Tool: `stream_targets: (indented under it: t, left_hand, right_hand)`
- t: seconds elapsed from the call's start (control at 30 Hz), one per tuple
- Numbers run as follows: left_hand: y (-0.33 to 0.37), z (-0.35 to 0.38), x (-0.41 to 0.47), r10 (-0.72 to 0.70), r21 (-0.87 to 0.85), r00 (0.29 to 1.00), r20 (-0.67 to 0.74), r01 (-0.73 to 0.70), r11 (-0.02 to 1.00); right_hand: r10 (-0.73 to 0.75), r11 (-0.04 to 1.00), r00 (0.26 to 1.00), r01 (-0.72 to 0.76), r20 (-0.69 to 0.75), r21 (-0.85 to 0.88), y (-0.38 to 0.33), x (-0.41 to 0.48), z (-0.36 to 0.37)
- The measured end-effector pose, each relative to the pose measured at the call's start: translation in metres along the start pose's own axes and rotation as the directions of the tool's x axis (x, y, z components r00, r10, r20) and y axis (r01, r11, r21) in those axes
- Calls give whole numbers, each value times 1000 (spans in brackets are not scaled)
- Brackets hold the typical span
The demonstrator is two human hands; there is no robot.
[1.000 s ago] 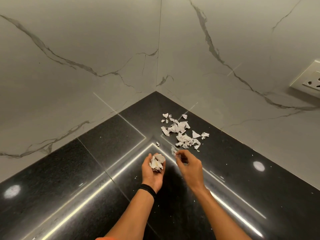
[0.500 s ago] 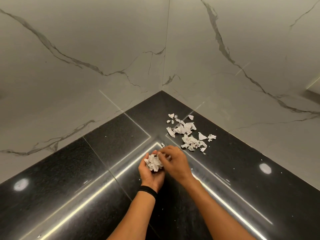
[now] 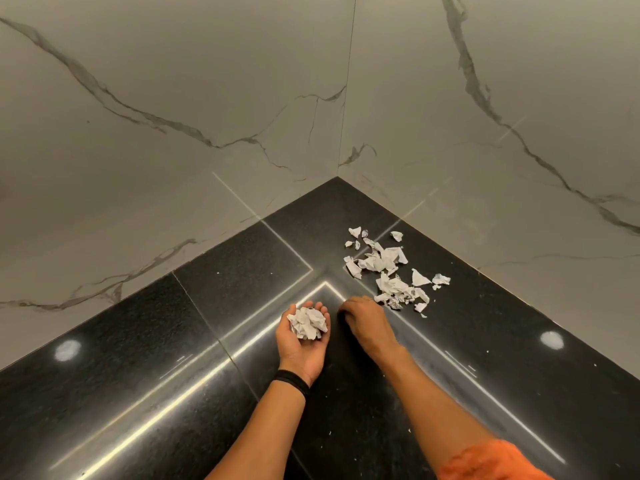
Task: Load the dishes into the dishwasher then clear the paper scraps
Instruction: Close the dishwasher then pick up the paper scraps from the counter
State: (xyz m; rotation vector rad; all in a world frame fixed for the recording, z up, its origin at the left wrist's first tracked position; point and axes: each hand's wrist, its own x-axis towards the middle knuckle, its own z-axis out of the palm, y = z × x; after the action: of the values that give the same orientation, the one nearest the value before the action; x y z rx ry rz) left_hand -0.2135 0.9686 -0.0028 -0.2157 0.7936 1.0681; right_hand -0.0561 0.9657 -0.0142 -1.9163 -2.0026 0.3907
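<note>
My left grip (image 3: 298,353) lies palm up, fingers cupped round a wad (image 3: 308,326) of paper. My right grip (image 3: 367,323) is just beside it, knuckles up, fingertips curled down to the black surface (image 3: 207,341); I cannot tell whether it pinches anything. The loose scraps (image 3: 391,275) lie just beyond it, in the corner near the marble walls (image 3: 173,98). A black band (image 3: 292,379) circles my left wrist.
</note>
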Motion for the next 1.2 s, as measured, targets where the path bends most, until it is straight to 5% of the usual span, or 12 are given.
stream_targets:
  t: [0.13, 0.2, 0.3, 0.43, 0.67, 0.77, 0.9, 1.0, 1.2]
  left_hand:
    - [-11, 6, 0, -3, 32, 1000, -7, 3, 999]
    - [-17, 11, 2, -6, 39, 1000, 0, 6, 999]
    - [-27, 17, 0, -22, 75, 1000, 18, 21, 997]
    - [-32, 24, -8, -83, 70, 994, 71, 78, 995]
    - [-24, 29, 4, -60, -17, 996, 66, 61, 998]
    - [-16, 33, 11, -52, -51, 996, 73, 56, 997]
    - [-12, 35, 20, -57, -71, 998, 40, 60, 996]
    - [-9, 32, 26, -50, -66, 998, 28, 52, 996]
    - [-8, 26, 29, -28, 2, 1000, 2, 28, 1000]
  right_hand:
    - [333, 888, 926, -243, -180, 391, -7, -30, -23]
    - [450, 768, 856, -224, -256, 600, -20, -40, -37]
    - [311, 744, 907, -47, -283, 667, -50, -53, -53]
    - [100, 899, 976, -4, -195, 439, -68, -56, -42]
    - [302, 726, 918, -45, -259, 686, -56, -26, -48]
    - [338, 785, 917, -148, -215, 601, -25, 13, -46]
    - [147, 981, 975, -123, -168, 150, 18, 64, -25]
    - [64, 995, 995, -70, -76, -74, 28, 77, -2]
    - [26, 997, 988, -37, -151, -68, 18, 19, 9]
